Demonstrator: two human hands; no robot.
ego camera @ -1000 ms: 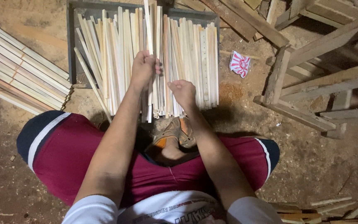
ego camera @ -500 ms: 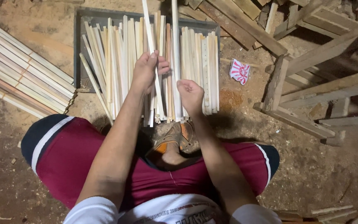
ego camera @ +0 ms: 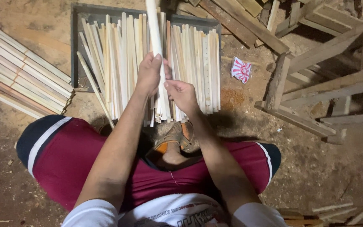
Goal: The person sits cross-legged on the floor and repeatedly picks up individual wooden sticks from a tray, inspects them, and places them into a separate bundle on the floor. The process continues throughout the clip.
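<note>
- The head view looks down on a dirt floor [ego camera: 26, 176] scattered with sawdust and wood scraps.
- A person sits low on that floor in maroon shorts [ego camera: 68, 164] with a dark hem and a white stripe, knees spread wide, and one foot in an orange-and-brown sandal [ego camera: 175, 138] is tucked between them.
- Just beyond the sandal lies a dark flat tray [ego camera: 75, 42], its far rim near the top edge of the view.
- A loose pile of thin pale wooden slats [ego camera: 194, 67] covers the tray, most lying lengthwise away from the person, and their near ends overhang the tray's near edge.
- The left hand [ego camera: 148, 75] is closed around a single pale wooden stick [ego camera: 153, 25], which rises tilted above the pile and runs out of the top of the view.
- The right hand [ego camera: 181, 94] sits just beside the left, fingers curled on the lower part of the same stick, low over the pile's near ends.
- To the left, well apart from the tray's contents, a neat stack of longer slats [ego camera: 22, 80] lies slantwise on the floor.
- To the right, rough timber frames [ego camera: 316, 71] and loose boards lie crossed over one another.
- Between the tray and those frames sits a small crumpled red-and-white wrapper [ego camera: 241, 69].
</note>
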